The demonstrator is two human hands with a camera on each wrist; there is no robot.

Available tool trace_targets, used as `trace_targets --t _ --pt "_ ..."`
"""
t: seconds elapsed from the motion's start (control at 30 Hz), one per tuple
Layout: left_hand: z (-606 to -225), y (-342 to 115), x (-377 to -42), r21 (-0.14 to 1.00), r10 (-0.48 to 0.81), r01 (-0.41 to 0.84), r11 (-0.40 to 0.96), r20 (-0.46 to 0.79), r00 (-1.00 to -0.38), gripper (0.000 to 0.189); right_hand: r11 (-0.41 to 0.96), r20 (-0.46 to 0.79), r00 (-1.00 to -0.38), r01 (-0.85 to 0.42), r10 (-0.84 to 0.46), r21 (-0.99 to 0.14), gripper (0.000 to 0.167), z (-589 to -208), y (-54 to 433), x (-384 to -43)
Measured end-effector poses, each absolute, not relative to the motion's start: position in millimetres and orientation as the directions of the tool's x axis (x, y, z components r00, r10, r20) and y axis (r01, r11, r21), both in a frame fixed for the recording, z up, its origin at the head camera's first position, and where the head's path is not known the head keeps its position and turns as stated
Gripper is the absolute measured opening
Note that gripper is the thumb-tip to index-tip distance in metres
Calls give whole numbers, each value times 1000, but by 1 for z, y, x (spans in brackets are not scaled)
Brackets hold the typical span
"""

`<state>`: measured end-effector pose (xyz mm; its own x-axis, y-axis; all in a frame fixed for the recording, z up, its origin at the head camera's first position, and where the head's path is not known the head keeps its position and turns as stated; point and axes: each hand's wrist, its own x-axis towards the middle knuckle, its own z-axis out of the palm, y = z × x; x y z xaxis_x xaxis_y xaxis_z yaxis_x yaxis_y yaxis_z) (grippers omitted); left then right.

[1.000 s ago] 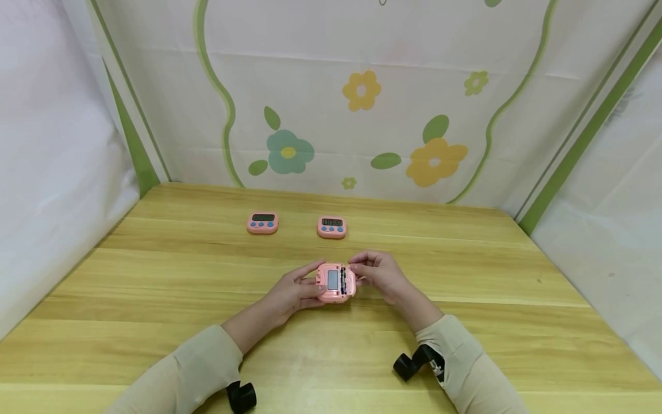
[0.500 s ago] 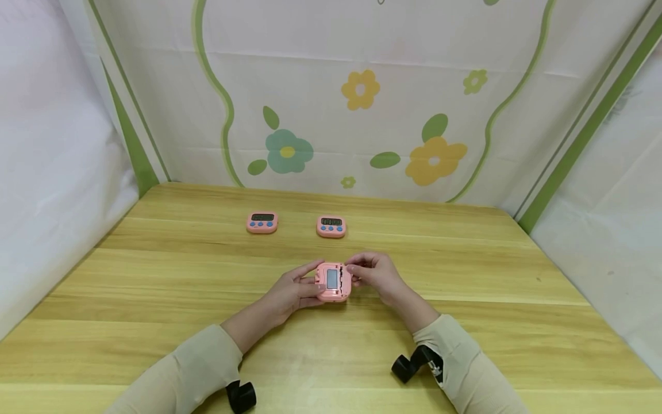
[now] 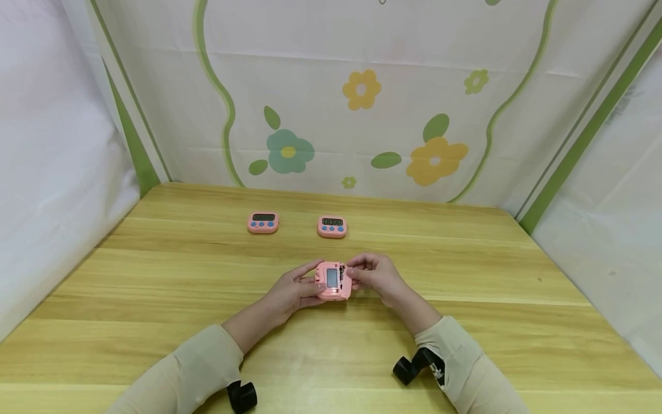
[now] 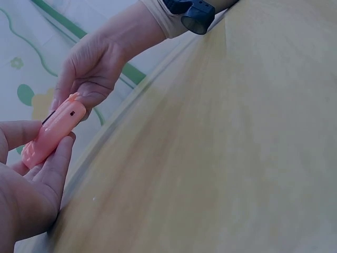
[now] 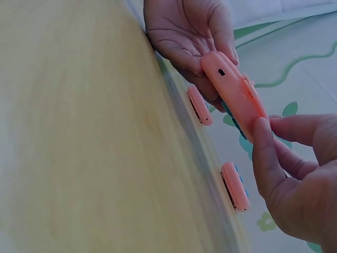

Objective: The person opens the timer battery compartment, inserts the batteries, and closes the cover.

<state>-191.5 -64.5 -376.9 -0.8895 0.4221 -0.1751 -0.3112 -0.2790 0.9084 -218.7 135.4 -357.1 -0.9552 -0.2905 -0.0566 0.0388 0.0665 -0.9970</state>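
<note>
In the head view my left hand holds a pink digital timer back side up, thumb on its back and fingers under its edge. At its right end my right hand pinches the pink battery cover between thumb and fingers. A narrow dark gap shows between cover and body, exposing part of the battery compartment. From the right wrist view, blue buttons peek out under the held timer, which is clear of the table.
Two more pink timers with blue buttons, a left one and a right one, lie face up near the back of the wooden table. Behind stands a white flowered curtain. Each sleeve carries a black wrist camera.
The right hand has moved the battery cover leftward against the timer, hiding most of the batteries, then tilted it slightly so a thin gap shows. The left hand keeps its hold.
</note>
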Motion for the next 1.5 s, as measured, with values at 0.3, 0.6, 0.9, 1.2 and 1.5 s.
trace_targets --t 0.3,0.6,0.9,1.2,1.5 --pt "-379 -65 -192 914 423 -298 -274 -164 -891 62 112 -72 -961 43 -267 -993 15 -359 135 -219" --pt "-380 -65 -193 911 433 -303 -280 -162 -887 63 179 24 -961 -76 -275 -981 16 -359 134 -218" --pt "-381 -65 -193 914 438 -298 -275 -156 -885 63 196 26 -956 -86 -292 -977 18 -356 133 -216" --pt "-382 -65 -194 914 431 -288 -286 -146 -891 63 237 -152 -902 57 -404 -970 35 -360 140 -219" --pt "-382 -65 -193 918 437 -270 -290 -124 -891 61 233 -211 -880 119 -426 -965 39 -358 140 -218"
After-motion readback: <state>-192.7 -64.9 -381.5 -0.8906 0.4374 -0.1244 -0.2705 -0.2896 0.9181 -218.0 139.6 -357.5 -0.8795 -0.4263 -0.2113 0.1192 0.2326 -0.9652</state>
